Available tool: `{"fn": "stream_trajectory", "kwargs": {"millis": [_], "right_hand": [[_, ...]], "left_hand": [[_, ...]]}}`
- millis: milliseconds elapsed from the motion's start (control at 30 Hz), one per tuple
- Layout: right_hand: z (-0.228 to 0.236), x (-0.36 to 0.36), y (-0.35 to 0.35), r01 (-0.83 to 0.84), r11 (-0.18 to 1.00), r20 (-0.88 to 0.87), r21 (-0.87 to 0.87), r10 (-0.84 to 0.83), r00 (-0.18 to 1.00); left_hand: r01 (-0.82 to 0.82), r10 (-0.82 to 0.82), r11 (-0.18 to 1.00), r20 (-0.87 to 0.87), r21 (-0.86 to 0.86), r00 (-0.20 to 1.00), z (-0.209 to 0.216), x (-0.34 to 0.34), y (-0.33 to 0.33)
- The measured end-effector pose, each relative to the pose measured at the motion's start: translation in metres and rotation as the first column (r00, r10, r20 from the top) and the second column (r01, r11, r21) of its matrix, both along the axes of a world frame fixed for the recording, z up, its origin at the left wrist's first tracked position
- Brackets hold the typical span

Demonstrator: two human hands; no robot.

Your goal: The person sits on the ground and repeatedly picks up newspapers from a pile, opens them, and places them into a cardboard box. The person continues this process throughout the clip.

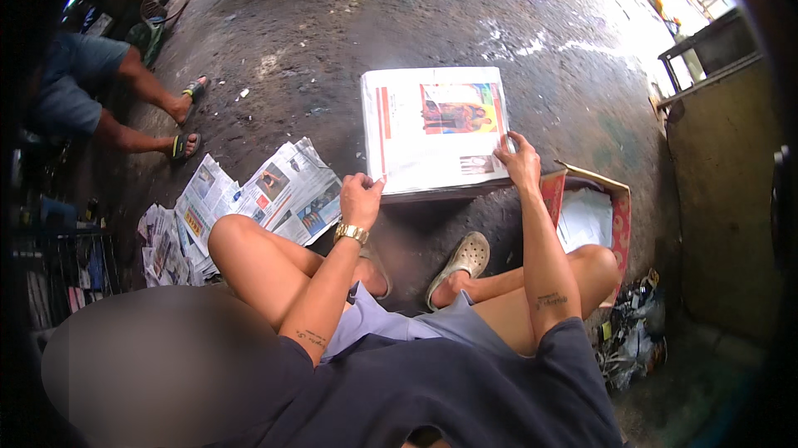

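A flat pile topped by a mostly white newspaper page (399,149) with red strips and a colour picture lies before me, raised a little off the floor. My left hand (362,201), a gold watch on its wrist, is closed with its fingertips pinching the near left corner of the page. At the near right edge, my right hand (520,161) grips the paper between bent fingers and thumb. What supports the pile is mostly hidden beneath it. To the left, loose newspapers (287,190) lie spread and overlapping beside my knee.
Right of my legs stands an open red-edged cardboard box (621,215) with white papers inside. Behind it lies a heap of plastic scraps (636,327). Another person's sandaled foot (184,147) rests on the dark, rough floor (332,32) at left. A tall panel (719,190) stands at far right.
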State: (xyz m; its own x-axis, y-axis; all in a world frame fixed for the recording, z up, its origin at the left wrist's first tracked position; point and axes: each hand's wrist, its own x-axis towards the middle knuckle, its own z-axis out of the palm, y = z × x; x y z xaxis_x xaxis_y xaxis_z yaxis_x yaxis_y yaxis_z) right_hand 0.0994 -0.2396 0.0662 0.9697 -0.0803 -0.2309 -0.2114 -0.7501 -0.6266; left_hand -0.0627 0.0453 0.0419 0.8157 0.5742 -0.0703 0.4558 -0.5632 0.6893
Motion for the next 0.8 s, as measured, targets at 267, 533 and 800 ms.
{"fn": "stream_trajectory", "kwargs": {"millis": [267, 533, 800], "right_hand": [[-0.007, -0.006, -0.005, 0.015, 0.999, 0.009, -0.050, -0.014, 1.000], [0.001, -0.010, -0.002, -0.029, 0.975, 0.007, -0.219, 0.032, 0.999], [-0.002, -0.064, 0.049, -0.224, 0.843, 0.574, -0.489, 0.504, 0.645]], "left_hand": [[0.352, -0.463, 0.802, 0.129, 0.483, 0.877, 0.041, 0.062, -0.048], [0.425, -0.444, 0.711, -0.112, 0.560, 0.889, -0.017, 0.092, -0.054], [0.432, -0.464, 0.766, -0.055, 0.477, 0.884, -0.025, 0.095, -0.053]]}}
